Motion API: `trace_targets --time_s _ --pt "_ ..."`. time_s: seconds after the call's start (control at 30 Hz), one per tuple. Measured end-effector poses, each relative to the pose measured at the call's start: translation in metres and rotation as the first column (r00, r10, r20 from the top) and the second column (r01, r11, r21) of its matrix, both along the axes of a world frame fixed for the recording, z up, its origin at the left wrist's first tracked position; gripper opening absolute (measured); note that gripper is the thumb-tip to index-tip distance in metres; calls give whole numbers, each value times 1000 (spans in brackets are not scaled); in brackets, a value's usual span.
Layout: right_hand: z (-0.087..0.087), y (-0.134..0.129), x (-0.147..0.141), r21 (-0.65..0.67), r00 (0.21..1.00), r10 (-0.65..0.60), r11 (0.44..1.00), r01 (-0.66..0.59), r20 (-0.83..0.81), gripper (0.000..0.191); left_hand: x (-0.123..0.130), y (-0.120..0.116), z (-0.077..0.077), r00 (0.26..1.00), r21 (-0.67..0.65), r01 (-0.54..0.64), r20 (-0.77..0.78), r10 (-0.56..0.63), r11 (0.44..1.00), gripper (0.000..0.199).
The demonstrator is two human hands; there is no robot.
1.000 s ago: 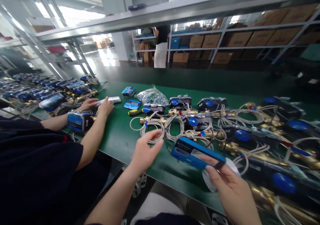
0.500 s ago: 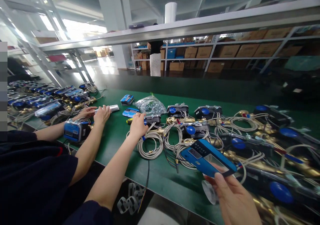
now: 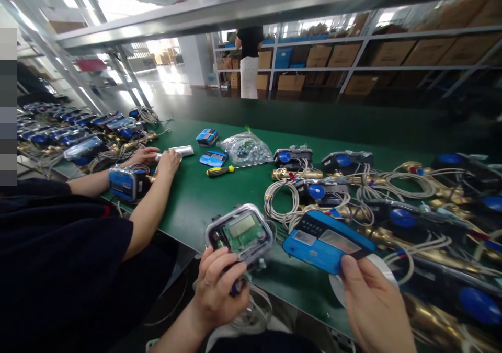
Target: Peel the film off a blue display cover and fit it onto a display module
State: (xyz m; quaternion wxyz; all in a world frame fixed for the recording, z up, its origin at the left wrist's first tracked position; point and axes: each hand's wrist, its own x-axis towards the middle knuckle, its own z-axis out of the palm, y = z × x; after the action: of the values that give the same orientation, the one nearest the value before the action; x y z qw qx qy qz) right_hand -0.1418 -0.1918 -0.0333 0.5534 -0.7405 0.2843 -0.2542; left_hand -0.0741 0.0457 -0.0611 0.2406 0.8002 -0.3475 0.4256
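Note:
My left hand (image 3: 219,290) grips an open meter unit (image 3: 240,234) with a clear housing, a green circuit board and a small display, held at the near edge of the green table (image 3: 200,196); its grey cable (image 3: 251,311) hangs below. My right hand (image 3: 372,303) holds a blue cover panel (image 3: 325,240) with a dark window, tilted, just right of the meter. A roll of white tape (image 3: 376,269) lies under that hand.
Many meters with brass fittings and coiled cables (image 3: 392,201) crowd the right side. A yellow-handled screwdriver (image 3: 221,171), a bag of small parts (image 3: 246,149) and blue covers (image 3: 214,158) lie mid-table. A co-worker's hands (image 3: 157,159) work on the left. Another person (image 3: 248,60) stands by far shelves.
My left hand reached out to the meters by the screwdriver, then came back to the near edge holding the open meter unit with its cable. My right hand kept the blue cover.

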Motion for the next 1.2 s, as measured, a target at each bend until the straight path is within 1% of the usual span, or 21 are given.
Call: trace_targets --time_s 0.03,0.1,0.13,0.17,0.23,0.33,0.4,0.43,0.47,0.5,0.57,0.63,0.67,0.7,0.77,0.83,0.87,0.9,0.97,1.1,1.2 --pt "2 2 2 -8 1000 -1 1000 1 -30 57 -4 1 1 998 -27 -4 -62 3 1000 31" --pt "5 5 7 11 998 3 1000 -3 -60 63 -7 3 1 974 -84 -52 -225 32 995 56" --pt "5 7 9 45 999 10 999 -8 -51 66 -7 4 1 944 -107 -67 -328 28 992 69" --pt "6 10 11 90 999 24 996 -21 -33 67 -7 5 1 901 -132 -68 -435 4 989 77" --pt "6 14 15 175 999 37 984 -42 29 65 -2 9 0 798 -196 -51 -598 -78 979 77" --pt "8 19 20 217 991 -27 976 -2 129 66 11 15 1 683 -303 -66 -709 -178 951 66" --pt "11 22 25 253 982 -81 967 35 172 67 20 18 2 644 -377 -64 -723 -250 924 61" --pt "13 23 27 279 976 -102 959 45 192 66 23 18 3 644 -406 -70 -716 -270 911 59" --pt "15 24 29 299 971 -115 953 49 208 64 24 17 2 667 -432 -85 -695 -270 898 55" --pt "17 25 30 308 967 -129 950 56 221 63 24 16 2 710 -447 -101 -658 -250 889 49" --pt "19 27 31 296 964 -141 953 70 227 61 18 13 -1 822 -447 -105 -542 -175 888 39" --pt "20 29 29 276 968 -146 957 86 204 58 10 12 -4 896 -394 -50 -424 -134 918 37" --pt "20 31 28 283 971 -148 955 91 188 56 7 13 -6 911 -352 -10 -390 -137 936 38" --pt "18 33 27 302 974 -146 949 89 172 53 5 15 -7 912 -312 22 -382 -147 950 44" --pt "14 38 26 360 983 -110 932 51 145 50 3 21 -8 877 -254 75 -443 -185 964 73" --pt "8 45 25 401 991 -28 916 -27 129 47 3 27 -7 801 -228 106 -558 -219 968 101" --pt "5 49 25 404 992 27 912 -74 120 46 4 29 -7 755 -227 112 -614 -232 967 109" --pt "2 52 26 398 991 78 910 -117 112 44 5 31 -6 713 -230 119 -657 -244 966 113" --pt "-3 59 28 380 982 156 906 -184 102 42 5 33 -4 673 -249 117 -692 -261 961 115" --pt "-5 66 33 361 967 233 897 -256 106 40 4 32 0 661 -265 113 -699 -272 957 114" --pt "-4 66 35 329 967 240 909 -256 90 42 3 31 1 657 -260 116 -704 -271 959 114"
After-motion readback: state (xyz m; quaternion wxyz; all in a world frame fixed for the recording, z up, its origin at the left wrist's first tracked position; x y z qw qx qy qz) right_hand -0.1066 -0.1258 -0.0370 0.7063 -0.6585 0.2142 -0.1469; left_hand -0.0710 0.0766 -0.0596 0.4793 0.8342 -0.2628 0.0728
